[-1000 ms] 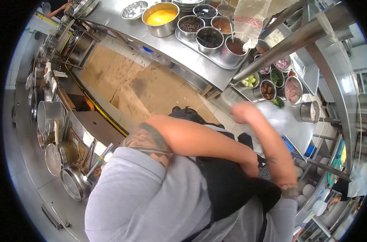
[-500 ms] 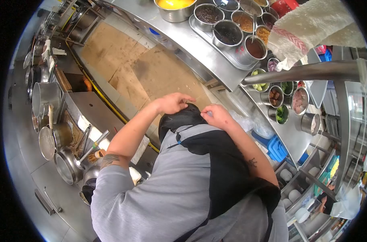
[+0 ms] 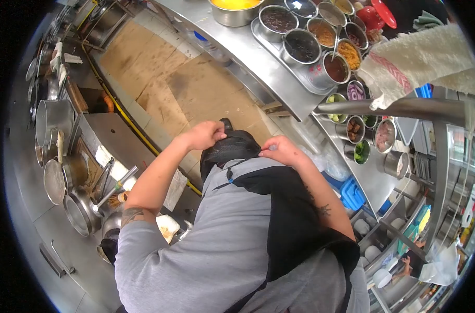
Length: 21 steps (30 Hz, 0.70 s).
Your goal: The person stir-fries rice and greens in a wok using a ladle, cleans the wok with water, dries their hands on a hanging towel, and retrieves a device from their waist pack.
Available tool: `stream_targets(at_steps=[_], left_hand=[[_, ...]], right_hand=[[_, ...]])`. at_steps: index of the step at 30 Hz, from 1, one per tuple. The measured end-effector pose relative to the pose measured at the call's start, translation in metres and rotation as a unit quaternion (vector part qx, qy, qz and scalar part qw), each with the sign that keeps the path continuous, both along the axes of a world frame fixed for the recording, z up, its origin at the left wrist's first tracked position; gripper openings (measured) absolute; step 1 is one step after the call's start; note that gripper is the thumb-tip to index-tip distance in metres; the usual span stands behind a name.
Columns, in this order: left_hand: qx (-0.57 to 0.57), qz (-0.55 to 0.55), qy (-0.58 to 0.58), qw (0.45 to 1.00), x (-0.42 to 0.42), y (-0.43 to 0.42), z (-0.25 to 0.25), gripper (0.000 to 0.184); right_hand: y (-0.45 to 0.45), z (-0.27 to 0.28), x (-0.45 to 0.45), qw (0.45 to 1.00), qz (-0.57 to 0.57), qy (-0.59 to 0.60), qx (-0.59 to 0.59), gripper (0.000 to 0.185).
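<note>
At the waist of the grey shirt (image 3: 216, 224) bunches black cloth (image 3: 237, 145). My left hand (image 3: 203, 135) is at its upper left edge, fingers closed on the cloth. On the other side, my right hand (image 3: 280, 150) pinches the cloth's right edge between thumb and fingers. A black apron (image 3: 289, 219) hangs over the right part of the shirt. The blue-tipped cord (image 3: 229, 175) lies on the shirt just below the black cloth.
Metal bowls of sauces (image 3: 301, 47) stand on the steel counter (image 3: 211, 28) ahead. Ingredient cups (image 3: 354, 129) and a white towel (image 3: 420, 62) are at right. Pots (image 3: 55, 125) line the stove at left. A blue crate (image 3: 355, 194) is low right. A co-worker's arm (image 3: 407, 266) shows at far lower right.
My right hand came back from the counter side to the waist, and my left hand emerged from the right side. Since half a second ago, my left hand's fingers have closed on the cloth.
</note>
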<state>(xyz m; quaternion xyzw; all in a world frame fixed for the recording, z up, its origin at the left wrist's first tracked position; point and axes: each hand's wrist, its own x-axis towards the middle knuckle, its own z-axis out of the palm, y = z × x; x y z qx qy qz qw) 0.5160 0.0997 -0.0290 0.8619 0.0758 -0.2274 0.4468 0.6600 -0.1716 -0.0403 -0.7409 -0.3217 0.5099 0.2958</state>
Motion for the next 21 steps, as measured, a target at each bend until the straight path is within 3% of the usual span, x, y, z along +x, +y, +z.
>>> stream_targets(at_steps=[5,8,11,14,16,21], left_hand=[[-0.033,0.003,0.148,0.989,-0.054,0.040,-0.009,0.014],[-0.089,-0.088,0.272,0.954,-0.110,0.045,-0.041,0.011],[-0.040,-0.152,0.280,0.947,-0.117,0.023,-0.033,0.016],[0.100,0.037,0.165,0.981,-0.097,0.000,-0.008,0.021],[0.055,0.146,-0.058,0.986,-0.081,-0.017,0.011,0.028],[-0.064,0.148,-0.020,0.987,-0.067,-0.037,0.047,0.033]], right_hand=[[0.010,0.020,0.005,0.998,0.023,-0.014,-0.055,0.021],[0.004,-0.003,0.000,0.984,-0.005,-0.174,-0.048,0.019],[0.023,0.028,0.003,0.975,0.010,-0.224,-0.010,0.022],[0.037,0.034,-0.005,0.984,0.038,-0.169,0.032,0.025],[0.045,0.043,-0.012,0.986,0.076,-0.150,-0.001,0.027],[0.049,0.046,-0.007,0.980,0.158,-0.115,0.044,0.029]])
